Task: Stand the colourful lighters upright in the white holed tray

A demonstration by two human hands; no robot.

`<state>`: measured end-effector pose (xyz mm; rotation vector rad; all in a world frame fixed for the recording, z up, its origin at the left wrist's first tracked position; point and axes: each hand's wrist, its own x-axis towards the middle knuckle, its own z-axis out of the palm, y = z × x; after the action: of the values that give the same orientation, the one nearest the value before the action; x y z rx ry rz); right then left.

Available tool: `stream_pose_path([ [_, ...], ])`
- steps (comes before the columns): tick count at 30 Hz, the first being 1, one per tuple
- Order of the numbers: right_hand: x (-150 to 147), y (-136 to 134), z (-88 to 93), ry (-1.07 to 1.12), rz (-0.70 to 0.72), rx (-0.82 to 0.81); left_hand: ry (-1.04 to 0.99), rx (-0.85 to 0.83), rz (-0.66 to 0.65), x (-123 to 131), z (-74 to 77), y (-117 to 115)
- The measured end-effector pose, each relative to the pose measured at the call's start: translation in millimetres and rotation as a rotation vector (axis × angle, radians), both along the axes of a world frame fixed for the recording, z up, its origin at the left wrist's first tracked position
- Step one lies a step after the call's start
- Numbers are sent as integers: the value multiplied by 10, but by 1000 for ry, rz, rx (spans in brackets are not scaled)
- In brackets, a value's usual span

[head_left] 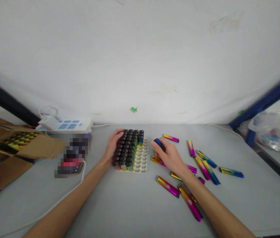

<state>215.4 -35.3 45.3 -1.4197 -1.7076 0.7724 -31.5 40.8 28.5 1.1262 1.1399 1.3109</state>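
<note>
A cream tray (143,158) with round holes lies on the grey table, its left part filled with several upright lighters (128,148) with black caps. My left hand (112,144) rests against the tray's left side, fingers curled on the lighters. Just right of the tray, my right hand (167,154) is closed on a blue lighter (159,144) with a dark cap. Several loose iridescent lighters (206,168) lie scattered around and under my right forearm.
A white power strip (67,125) with a plug sits at the back left against the wall, its cable running forward. An open cardboard box (16,145) of lighters stands at the left. A blurred object (74,155) lies beside it. Plastic bags (274,132) lie beyond the blue frame at right.
</note>
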Motion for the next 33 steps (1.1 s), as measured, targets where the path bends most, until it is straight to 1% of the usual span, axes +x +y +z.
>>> stream_pose_path([
  [3, 7, -18, 23, 11, 88, 56, -18, 10, 6, 12, 9, -10],
  [6, -2, -34, 57, -73, 89, 195, -15, 18, 1, 15, 9, -23],
  [8, -13, -32, 88, -157, 101, 241, -8, 22, -6, 15, 0, -29],
  [10, -28, -10, 116, -221, 109, 239, -15, 27, -14, 15, -13, -29],
  [13, -68, 59, 122, -222, 94, 211, -27, 25, -23, 15, -30, -21],
  [16, -114, 140, 74, -198, 115, 197, -29, 21, -13, 16, -33, -17],
  [18, -137, 182, 30, -228, 139, 198, -24, 22, -7, 19, -25, -20],
  [22, -194, 222, -9, -380, 196, 193, 2, 19, -10, 35, -2, -25],
  [28, -363, 236, 64, -693, 206, 143, -14, 8, -2, 31, 7, -7],
  [30, -344, 239, 87, -731, 221, 142, -13, 14, -9, 15, 0, 3],
  [33, -144, 246, 131, -656, 233, 173, -13, 14, -18, -3, -11, 12],
])
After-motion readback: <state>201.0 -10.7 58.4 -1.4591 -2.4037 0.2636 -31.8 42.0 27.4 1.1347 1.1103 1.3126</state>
